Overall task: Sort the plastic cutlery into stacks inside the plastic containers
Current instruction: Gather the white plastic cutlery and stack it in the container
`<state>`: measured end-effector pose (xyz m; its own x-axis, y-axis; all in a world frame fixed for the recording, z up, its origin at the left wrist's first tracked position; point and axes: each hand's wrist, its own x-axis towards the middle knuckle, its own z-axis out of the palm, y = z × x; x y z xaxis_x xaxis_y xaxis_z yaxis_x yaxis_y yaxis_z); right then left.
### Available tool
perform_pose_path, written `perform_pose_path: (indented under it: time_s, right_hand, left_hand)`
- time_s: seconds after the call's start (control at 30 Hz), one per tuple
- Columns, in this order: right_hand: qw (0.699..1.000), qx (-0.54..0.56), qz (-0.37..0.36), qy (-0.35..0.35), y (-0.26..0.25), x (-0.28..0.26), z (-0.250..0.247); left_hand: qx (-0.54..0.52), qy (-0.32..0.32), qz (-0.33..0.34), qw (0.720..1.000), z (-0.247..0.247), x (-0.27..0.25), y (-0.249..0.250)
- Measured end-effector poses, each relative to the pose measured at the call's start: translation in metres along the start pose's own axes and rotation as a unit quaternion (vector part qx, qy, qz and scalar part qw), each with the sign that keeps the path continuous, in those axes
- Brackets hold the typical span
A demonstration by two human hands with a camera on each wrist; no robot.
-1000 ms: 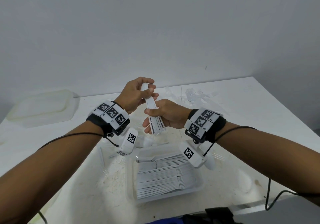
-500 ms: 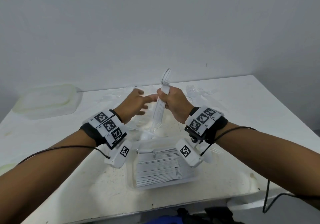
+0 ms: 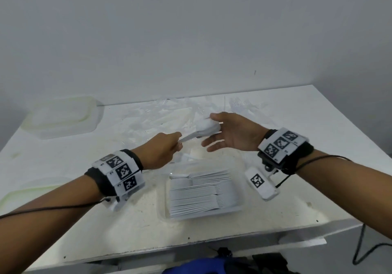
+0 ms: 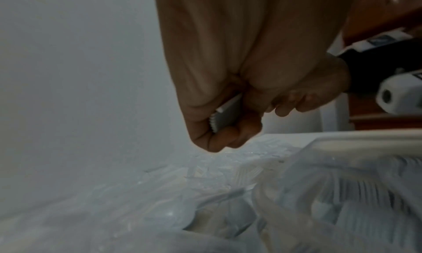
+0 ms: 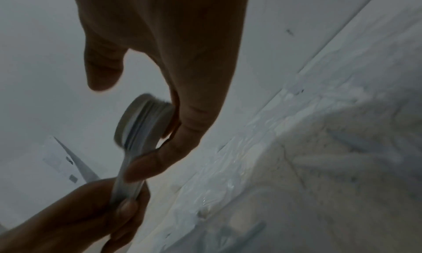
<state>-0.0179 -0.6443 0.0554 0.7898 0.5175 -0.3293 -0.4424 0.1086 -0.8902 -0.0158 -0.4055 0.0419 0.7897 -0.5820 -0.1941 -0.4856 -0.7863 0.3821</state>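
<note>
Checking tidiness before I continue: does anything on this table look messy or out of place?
Yes. Loose clear cutlery lies scattered in a jumble across the table's far side, unlike the neat white stacks in the near container. The tabletop also looks stained and gritty.

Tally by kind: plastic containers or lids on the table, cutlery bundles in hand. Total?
Plastic containers or lids: 3 (centre container holding stacked cutlery; far-left container; near-left container, partly behind the forearm)
Spoon bundle in hand: 1 (left hand grips the handles, right hand touches the bowls)
Loose cutlery at the back: too jumbled to count
Total: 4
</note>
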Motion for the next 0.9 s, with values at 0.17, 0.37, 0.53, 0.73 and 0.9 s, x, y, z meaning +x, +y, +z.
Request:
perform_pose_path:
  time_s: [0.17,0.37,0.53,0.73,0.9]
  right_hand:
    - [0.955,-0.293,0.03,0.027,0.0,-0.011,-0.003]
    - [0.838,-0.542,-0.006,0.059,0.022,-0.024,0.011]
    - [0.781,-0.618,-0.059,0.069,0.043,-0.037,0.016]
    - [0.713,-0.695,-0.071,0.059,0.058,-0.044,0.02]
    - [0.702,-0.706,-0.065,0.061,0.056,-0.044,0.021]
  left_hand:
    - [0.158,-0.01,0.025,0.987,0.014,-0.008,0.005]
    - [0.21,-0.016,0.081,0.974,0.036,-0.023,0.017]
    - [0.207,0.038,0.156,0.965,0.046,-0.032,0.008]
    - [0.24,0.098,0.183,0.948,0.074,-0.04,0.01]
    - [0.185,0.078,0.183,0.962,0.074,-0.035,0.004]
